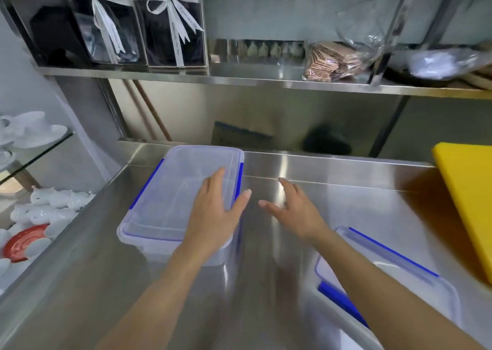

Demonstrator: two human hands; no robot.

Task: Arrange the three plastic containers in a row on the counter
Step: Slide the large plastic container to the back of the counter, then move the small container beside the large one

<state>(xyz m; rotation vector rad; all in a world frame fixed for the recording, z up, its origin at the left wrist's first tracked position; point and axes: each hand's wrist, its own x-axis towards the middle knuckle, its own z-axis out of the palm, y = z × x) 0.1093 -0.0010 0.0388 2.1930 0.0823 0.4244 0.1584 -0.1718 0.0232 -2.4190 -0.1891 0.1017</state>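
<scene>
Two containers show: one (pixel 181 197) at the bench's (pixel 346 189) back left under our flat left hand (pixel 213 216), another (pixel 386 283) near right. Our right hand (pixel 292 211) hovers, fingers (pixel 269 205) released. We should square the left one, then slide the other alongside.

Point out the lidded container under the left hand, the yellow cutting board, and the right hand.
lidded container (pixel 170 195), head view, on the clear lid's bare middle.
yellow cutting board (pixel 468 189), head view, on its flat yellow face.
right hand (pixel 295 211), head view, on the back of the hand, open above the counter.
</scene>
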